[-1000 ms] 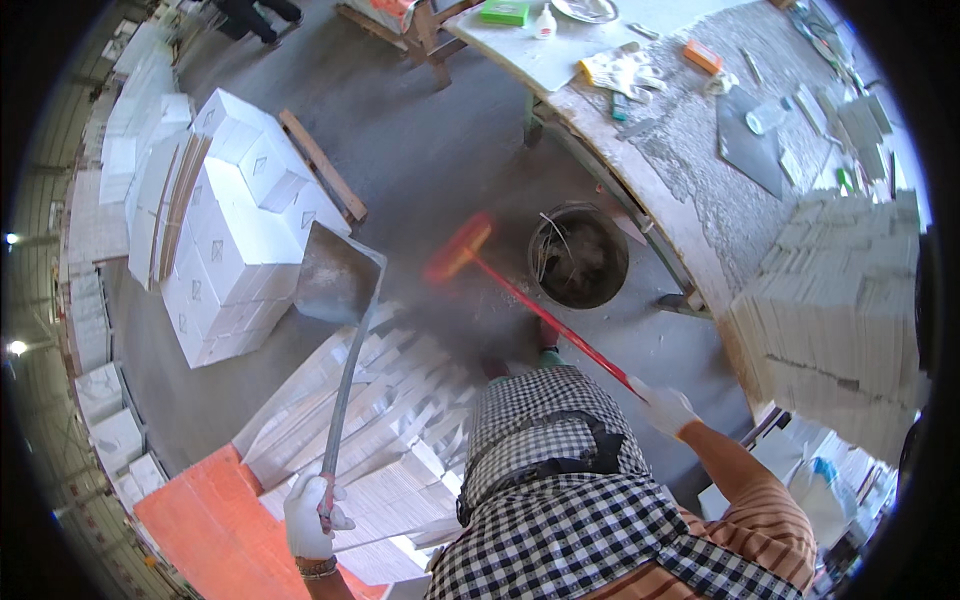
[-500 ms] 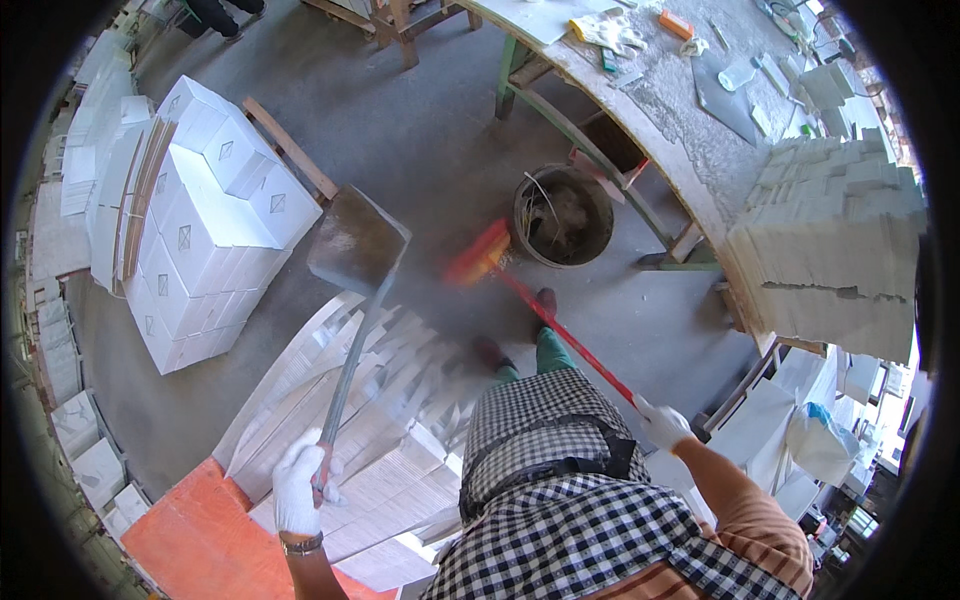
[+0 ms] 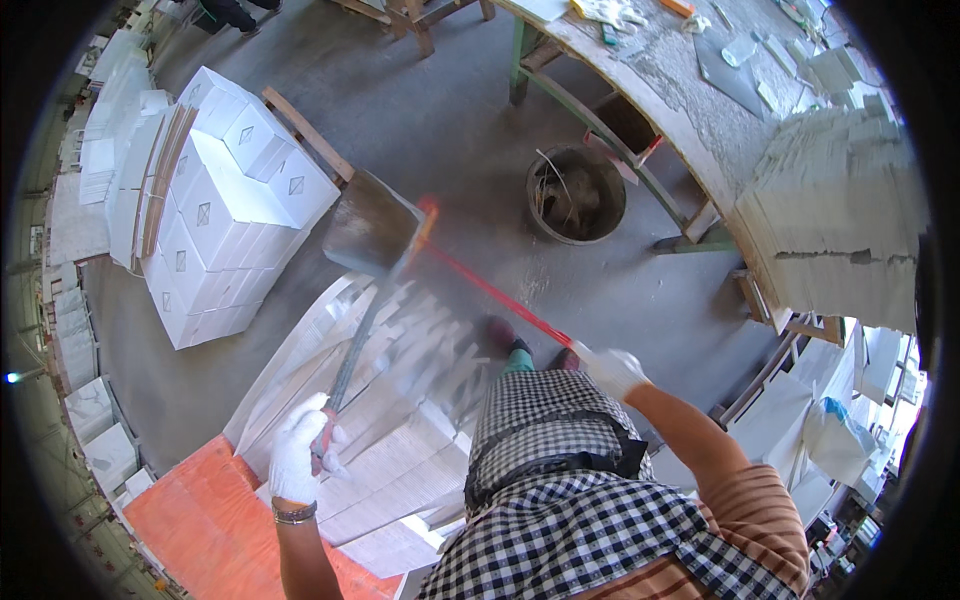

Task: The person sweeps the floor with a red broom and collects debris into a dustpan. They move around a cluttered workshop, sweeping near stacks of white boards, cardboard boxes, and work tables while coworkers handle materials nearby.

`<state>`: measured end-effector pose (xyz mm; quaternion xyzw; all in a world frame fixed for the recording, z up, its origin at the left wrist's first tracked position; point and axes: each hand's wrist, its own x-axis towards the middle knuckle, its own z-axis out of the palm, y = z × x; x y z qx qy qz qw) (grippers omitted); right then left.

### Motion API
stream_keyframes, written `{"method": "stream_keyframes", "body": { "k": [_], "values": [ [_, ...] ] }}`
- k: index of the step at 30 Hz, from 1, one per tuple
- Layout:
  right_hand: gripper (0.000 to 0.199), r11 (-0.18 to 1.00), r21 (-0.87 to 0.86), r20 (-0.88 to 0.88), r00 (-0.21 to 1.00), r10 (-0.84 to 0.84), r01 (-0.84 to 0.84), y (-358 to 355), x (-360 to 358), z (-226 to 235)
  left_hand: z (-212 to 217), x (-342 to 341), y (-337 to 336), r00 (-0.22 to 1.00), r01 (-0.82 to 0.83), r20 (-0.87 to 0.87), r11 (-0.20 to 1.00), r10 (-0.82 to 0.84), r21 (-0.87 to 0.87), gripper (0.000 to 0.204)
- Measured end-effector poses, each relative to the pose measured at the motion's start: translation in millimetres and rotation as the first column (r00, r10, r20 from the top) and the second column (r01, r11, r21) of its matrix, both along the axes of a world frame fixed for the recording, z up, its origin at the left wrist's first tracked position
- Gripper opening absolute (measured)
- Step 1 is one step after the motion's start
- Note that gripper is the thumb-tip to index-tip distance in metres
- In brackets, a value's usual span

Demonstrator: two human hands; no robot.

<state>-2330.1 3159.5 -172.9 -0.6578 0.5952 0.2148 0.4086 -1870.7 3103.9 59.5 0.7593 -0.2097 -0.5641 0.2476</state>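
My left hand [image 3: 300, 455], in a white glove, is shut on the long handle of a metal dustpan [image 3: 368, 222] whose grey pan rests on the concrete floor ahead. In a white glove too, my right hand [image 3: 612, 368] grips the red stick of a broom [image 3: 480, 285]. The broom's head is blurred and sits right at the dustpan's right edge. Both tools reach over a low stack of white tiles [image 3: 400, 420] in front of me.
A pile of white boxes [image 3: 215, 215] stands at the left, with a wooden plank beside it. A round bucket [image 3: 575, 195] sits under a dusty workbench [image 3: 700, 110] at the right. Stacked tiles [image 3: 840, 210] fill the right side. An orange sheet [image 3: 210, 520] lies at lower left.
The broom head has swung left across the floor to the dustpan's edge. My view has shifted, so the boxes and bucket sit lower and closer.
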Motion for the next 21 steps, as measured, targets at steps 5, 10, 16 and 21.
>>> {"method": "stream_keyframes", "body": {
  "k": [5, 10, 16, 21],
  "values": [
    [0.054, 0.999, -0.019, 0.024, 0.999, -0.036, 0.036, 3, -7, -54, 13, -25, 15, 0.993, 0.049, 0.104, 0.999, -0.048, -0.009, 0.044],
    [0.050, 0.998, 0.059, -0.228, 0.973, 0.023, -0.010, 110, -147, 8, 6, -35, 36, 0.995, 0.061, 0.082, 0.996, -0.056, -0.062, 0.045],
    [0.049, 0.994, 0.084, -0.252, 0.966, -0.051, 0.074, 209, -236, 76, -2, -60, 60, 0.995, 0.061, 0.082, 0.998, -0.058, -0.030, 0.045],
    [0.047, 0.991, -0.069, -0.097, 0.988, -0.123, 0.116, 201, -214, 35, 0, -99, 64, 1.000, 0.009, -0.021, 0.999, -0.009, 0.031, 0.043]
  ]
}}
